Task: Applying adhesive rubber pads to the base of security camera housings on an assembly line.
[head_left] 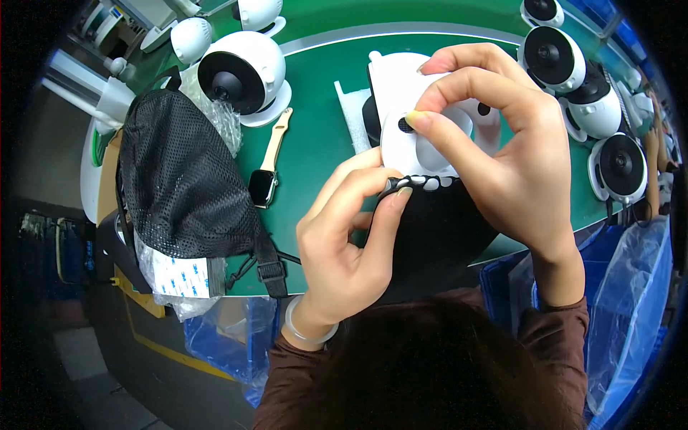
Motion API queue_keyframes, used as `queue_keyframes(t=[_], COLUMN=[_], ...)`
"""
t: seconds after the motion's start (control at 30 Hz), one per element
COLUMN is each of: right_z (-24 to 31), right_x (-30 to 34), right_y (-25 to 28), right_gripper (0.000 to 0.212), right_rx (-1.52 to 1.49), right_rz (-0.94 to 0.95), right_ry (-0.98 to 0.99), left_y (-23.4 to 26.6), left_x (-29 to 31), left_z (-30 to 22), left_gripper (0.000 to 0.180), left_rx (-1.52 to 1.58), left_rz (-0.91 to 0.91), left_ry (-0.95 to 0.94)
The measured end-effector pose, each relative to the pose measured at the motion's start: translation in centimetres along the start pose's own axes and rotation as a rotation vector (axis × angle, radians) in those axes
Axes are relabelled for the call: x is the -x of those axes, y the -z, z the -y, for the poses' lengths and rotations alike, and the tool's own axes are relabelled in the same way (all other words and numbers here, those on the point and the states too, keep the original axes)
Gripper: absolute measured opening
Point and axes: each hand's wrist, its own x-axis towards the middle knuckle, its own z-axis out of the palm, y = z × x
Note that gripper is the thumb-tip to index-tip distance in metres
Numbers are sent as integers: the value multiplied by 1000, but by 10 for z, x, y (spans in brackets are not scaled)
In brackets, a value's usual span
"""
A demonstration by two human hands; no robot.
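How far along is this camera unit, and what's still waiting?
Done-looking: a white dome camera stands at left, more at right. In hand: right hand presses a small black disc onto the white unit; left hand pinches a black strip. That strip isn't finished.

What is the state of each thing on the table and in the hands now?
White camera unit: held up in both hands, back side facing up.
Left hand: pinching the unit's lower edge.
Right hand: gripping the unit from above.
Wristwatch: lying flat, screen dark.
Black mesh bag: lying on the table edge.
Round white cameras: standing upright.
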Motion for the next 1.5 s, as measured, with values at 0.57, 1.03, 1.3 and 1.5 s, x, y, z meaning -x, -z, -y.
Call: queue_keyframes(t=[0.57,1.03,1.3,1.5], right_z=[-1,-24,-25,-63], right_x=[4,-15,-24,-62], right_y=[-4,10,12,49], right_gripper=[8,18,21,24], right_rx=[22,-194,-40,-277], right_rz=[-19,372,390,311], right_ry=[-32,-95,113,-422], left_y=[1,2,3,14], left_x=[1,2,-1,-1], left_z=[3,6,8,-4], left_gripper=[10,14,14,17], left_rx=[33,42,70,-7], left_rz=[-5,-3,-21,69], left_ry=[1,-22,2,11])
